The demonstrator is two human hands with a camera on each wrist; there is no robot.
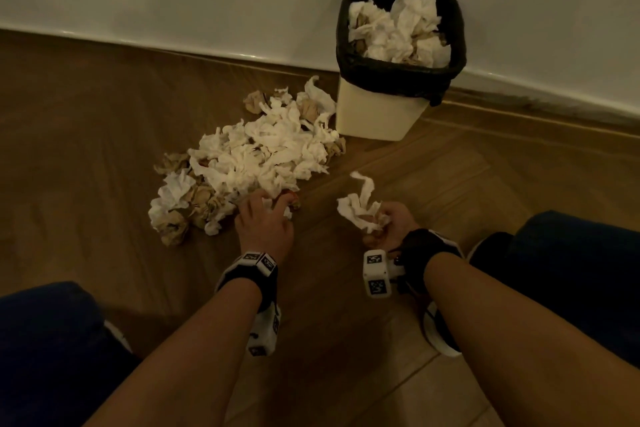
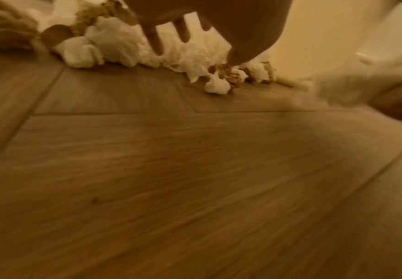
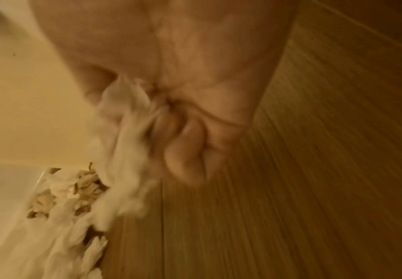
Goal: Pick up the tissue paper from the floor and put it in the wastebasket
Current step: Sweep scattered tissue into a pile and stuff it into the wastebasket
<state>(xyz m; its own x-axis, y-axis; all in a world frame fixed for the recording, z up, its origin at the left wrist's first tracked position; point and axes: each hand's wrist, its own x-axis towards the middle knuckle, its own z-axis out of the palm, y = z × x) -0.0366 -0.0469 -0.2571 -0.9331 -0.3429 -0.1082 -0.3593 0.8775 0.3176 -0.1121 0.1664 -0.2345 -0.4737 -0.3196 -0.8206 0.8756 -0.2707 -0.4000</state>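
Observation:
A heap of crumpled white and brown tissue paper [image 1: 256, 156] lies on the wooden floor, left of the wastebasket. The cream wastebasket [image 1: 377, 114] has a black liner, stands against the wall and is heaped with tissue. My left hand [image 1: 273, 204] reaches down at the heap's near edge. In the left wrist view its fingers [image 2: 157, 39] point straight down onto the white tissue [image 2: 123, 43] and hold nothing. My right hand [image 1: 377, 218] is raised above the floor to the right of the heap, and grips a white tissue wad [image 1: 360, 211]. Its curled fingers [image 3: 185, 166] clamp that wad [image 3: 128, 151].
White wall and skirting board [image 1: 207, 55] run behind the heap and basket. My knees in dark blue trousers sit at lower left [image 1: 45, 340] and right [image 1: 571, 270], with a shoe [image 1: 440, 333] under the right forearm. Bare floor [image 1: 329, 288] lies between my arms.

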